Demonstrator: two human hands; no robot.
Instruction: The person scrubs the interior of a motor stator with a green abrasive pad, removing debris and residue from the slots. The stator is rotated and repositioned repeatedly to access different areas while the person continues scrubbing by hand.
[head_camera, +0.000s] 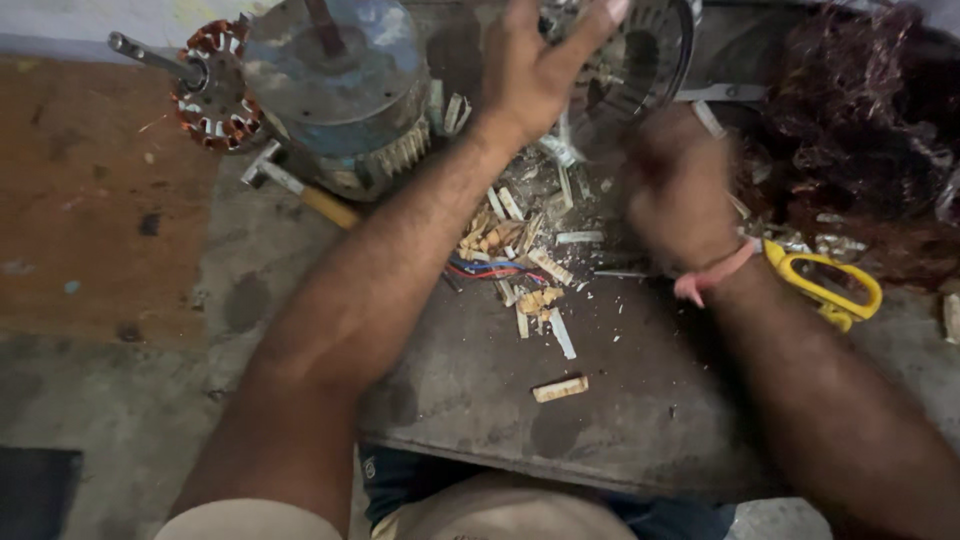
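Observation:
My left hand (540, 65) reaches forward, fingers spread, and rests on a round metal motor stator (640, 60) at the top of the view. My right hand (675, 185) is blurred and closed into a fist just below the stator; whether it holds anything is hidden. A pink band (715, 275) circles my right wrist. Below the hands lie several strips of insulation paper and wood-coloured scraps (510, 240) with red and blue wires (490, 270).
A grey motor housing (340, 90) and a copper-wound rotor on a shaft (210, 85) stand at top left, a hammer (300, 190) beside them. Yellow-handled scissors (825, 285) lie at right, below a heap of dark copper wire (860, 130). A dark metal slab (600, 400) is the work surface.

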